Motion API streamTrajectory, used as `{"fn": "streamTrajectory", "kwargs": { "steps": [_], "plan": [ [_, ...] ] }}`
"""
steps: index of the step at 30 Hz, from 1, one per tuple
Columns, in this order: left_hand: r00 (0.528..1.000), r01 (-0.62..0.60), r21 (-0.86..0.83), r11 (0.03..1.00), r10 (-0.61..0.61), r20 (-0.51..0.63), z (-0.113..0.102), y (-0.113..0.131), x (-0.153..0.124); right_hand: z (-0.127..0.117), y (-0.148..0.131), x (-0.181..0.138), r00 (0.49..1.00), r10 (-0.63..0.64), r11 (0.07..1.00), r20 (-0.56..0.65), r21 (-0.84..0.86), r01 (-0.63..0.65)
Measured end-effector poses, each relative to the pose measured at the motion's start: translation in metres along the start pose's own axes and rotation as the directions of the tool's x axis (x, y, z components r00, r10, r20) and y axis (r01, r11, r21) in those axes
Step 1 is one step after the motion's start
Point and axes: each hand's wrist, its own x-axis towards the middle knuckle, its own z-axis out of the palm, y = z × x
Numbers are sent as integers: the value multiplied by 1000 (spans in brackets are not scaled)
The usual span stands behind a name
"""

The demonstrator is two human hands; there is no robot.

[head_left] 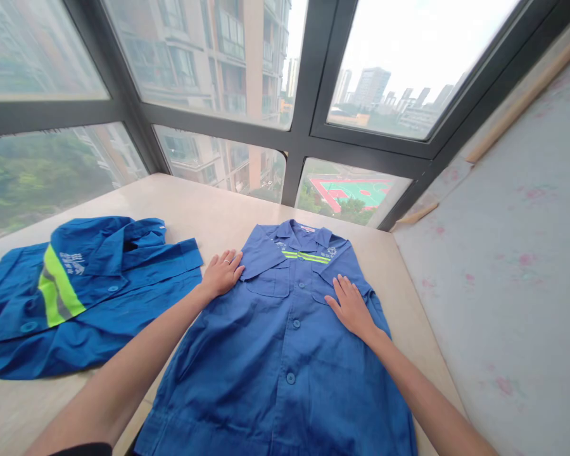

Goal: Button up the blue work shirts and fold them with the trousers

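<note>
A blue short-sleeved work shirt [266, 354] lies front up and buttoned before me, its collar toward the window. Both sleeves are folded inward over the chest, where a yellow-green stripe runs across. My left hand [222, 272], with a ring on one finger, rests flat at the edge of the left sleeve, fingers stretched out. On the right, my right hand [351, 307] lies flat on the shirt beside the folded right sleeve, fingers extended. Neither hand grips the cloth.
Another blue work garment [99, 310] with a wide reflective stripe lies crumpled on the left of the pale window sill [209, 209]. Grey-framed windows [308, 126] close off the back. A flower-patterned wall [503, 266] bounds the right side.
</note>
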Motion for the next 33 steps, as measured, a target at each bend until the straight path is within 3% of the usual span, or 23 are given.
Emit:
{"fn": "streamTrajectory", "kwargs": {
  "steps": [5, 9, 12, 15, 17, 20, 22, 23, 26, 33],
  "plan": [
    [999, 27, 67, 997, -28, 22, -9, 3, -4, 3, 17, -6, 994, -102, 993, -35, 58, 104],
    [994, 90, 101, 991, -95, 47, -16, 6, -11, -2, 13, -11, 995, -84, 996, -53, 38, 87],
    [987, 146, 122, 982, -153, 45, -22, 12, -15, -5, 10, -18, 990, -26, 1000, -141, -6, 25],
    [988, 151, 124, 981, -146, -52, -28, 32, -18, -7, 7, -23, 968, 47, 997, -246, -41, -59],
    [986, 71, 92, 993, -56, -160, -30, 56, -23, -6, 5, -24, 961, 75, 995, -267, -49, -91],
    [963, -148, -12, 989, 142, -227, -24, 103, -37, -6, 4, -22, 968, 96, 994, -233, -24, -105],
    [938, -306, -86, 948, 285, -195, -15, 129, -48, -6, 7, -23, 978, 92, 996, -187, 11, -92],
    [937, -324, -121, 938, 300, -177, -10, 138, -53, -6, 11, -26, 984, 78, 997, -160, 30, -74],
    [961, -260, -195, 946, 233, -152, 2, 146, -63, -11, 28, -37, 996, 30, 996, -86, 80, -23],
    [981, -131, -217, 967, 96, -167, 7, 131, -69, -19, 54, -54, 999, 31, 995, -20, 95, -29]
  ]
}}
